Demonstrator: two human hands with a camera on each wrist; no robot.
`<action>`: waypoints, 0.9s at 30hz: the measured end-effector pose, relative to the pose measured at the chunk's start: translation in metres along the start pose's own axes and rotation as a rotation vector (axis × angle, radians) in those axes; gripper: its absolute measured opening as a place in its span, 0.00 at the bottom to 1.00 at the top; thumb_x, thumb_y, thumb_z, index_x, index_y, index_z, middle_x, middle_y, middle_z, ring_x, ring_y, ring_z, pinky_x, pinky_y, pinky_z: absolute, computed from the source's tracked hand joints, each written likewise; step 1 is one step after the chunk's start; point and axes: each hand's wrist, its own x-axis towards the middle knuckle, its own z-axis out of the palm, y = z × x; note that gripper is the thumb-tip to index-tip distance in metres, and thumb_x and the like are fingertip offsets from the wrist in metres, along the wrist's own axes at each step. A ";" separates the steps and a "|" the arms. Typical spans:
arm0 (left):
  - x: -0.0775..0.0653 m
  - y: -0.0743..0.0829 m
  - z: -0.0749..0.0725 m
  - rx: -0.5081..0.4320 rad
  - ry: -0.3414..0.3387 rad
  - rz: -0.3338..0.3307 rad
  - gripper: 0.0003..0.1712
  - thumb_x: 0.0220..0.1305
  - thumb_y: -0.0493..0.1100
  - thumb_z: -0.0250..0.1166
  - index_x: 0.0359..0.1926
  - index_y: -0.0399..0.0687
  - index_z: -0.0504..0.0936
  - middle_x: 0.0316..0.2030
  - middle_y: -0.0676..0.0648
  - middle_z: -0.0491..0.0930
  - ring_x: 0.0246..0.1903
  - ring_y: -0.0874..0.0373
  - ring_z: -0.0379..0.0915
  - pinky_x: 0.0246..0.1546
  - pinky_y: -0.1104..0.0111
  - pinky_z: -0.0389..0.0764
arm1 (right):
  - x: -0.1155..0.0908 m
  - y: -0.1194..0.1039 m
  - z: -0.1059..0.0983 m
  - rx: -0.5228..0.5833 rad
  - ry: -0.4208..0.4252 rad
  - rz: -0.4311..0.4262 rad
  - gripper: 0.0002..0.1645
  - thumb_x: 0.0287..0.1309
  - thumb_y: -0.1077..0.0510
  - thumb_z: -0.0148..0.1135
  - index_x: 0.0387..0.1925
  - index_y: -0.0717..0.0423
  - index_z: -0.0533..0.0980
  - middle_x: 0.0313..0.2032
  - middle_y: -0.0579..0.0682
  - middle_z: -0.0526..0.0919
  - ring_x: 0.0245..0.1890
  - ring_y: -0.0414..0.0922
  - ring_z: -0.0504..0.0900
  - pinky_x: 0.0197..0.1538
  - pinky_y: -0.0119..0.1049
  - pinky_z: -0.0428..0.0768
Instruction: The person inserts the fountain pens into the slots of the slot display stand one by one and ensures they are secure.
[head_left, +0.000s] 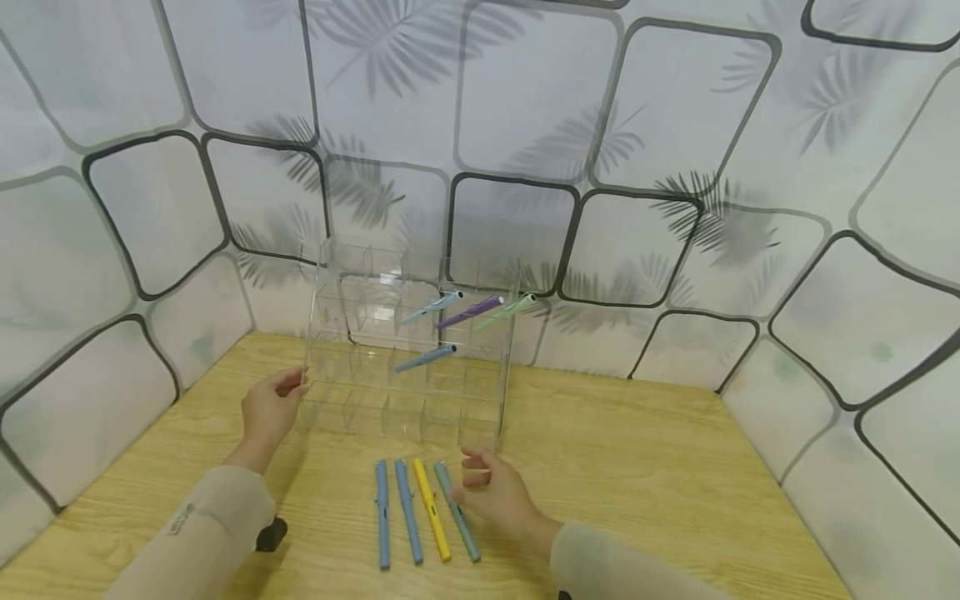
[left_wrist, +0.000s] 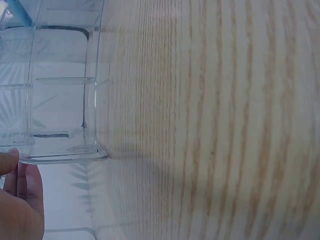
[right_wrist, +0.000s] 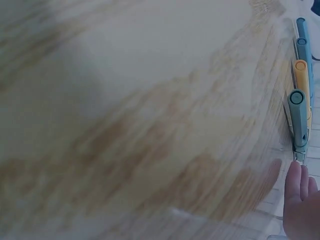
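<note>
My left hand (head_left: 272,408) pinches the left side edge of a clear plastic pen rack (head_left: 406,427) standing on the table. In the left wrist view, thumb and fingers (left_wrist: 21,180) lie on either side of the rack's panel. Relaxed fingers show on my right hand (head_left: 501,498), beside a teal pen (head_left: 465,532) on the table. A yellow pen (head_left: 432,510) and two blue pens (head_left: 383,517) lie left of it in a row. Tilted in the rack are a light blue pen (head_left: 431,308), a purple pen (head_left: 470,312), a light green pen (head_left: 510,312) and, lower, a blue pen (head_left: 425,358).
The wooden table (head_left: 630,467) runs up to a patterned cloth (head_left: 525,100) hanging behind the rack and along both sides. A small black object (head_left: 272,535) shows by the left sleeve.
</note>
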 end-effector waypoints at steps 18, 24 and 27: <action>0.000 0.000 0.000 0.002 0.000 0.008 0.17 0.62 0.32 0.64 0.52 0.31 0.78 0.45 0.33 0.81 0.42 0.39 0.78 0.52 0.48 0.68 | 0.011 -0.009 0.009 -0.154 -0.082 0.103 0.35 0.41 0.65 0.76 0.53 0.66 0.73 0.45 0.56 0.80 0.41 0.49 0.81 0.42 0.37 0.80; 0.000 0.000 0.000 0.001 0.003 0.007 0.17 0.62 0.32 0.64 0.52 0.31 0.79 0.44 0.33 0.81 0.42 0.39 0.78 0.51 0.48 0.70 | 0.015 -0.015 0.010 -0.226 -0.106 0.097 0.26 0.41 0.70 0.71 0.47 0.68 0.77 0.37 0.50 0.80 0.38 0.46 0.79 0.41 0.37 0.80; 0.000 -0.001 0.001 0.006 0.004 0.006 0.16 0.62 0.33 0.64 0.51 0.31 0.79 0.44 0.34 0.81 0.42 0.39 0.78 0.49 0.48 0.71 | 0.016 -0.017 0.009 -0.235 -0.119 0.112 0.24 0.40 0.71 0.68 0.45 0.68 0.78 0.35 0.49 0.79 0.37 0.45 0.77 0.39 0.35 0.80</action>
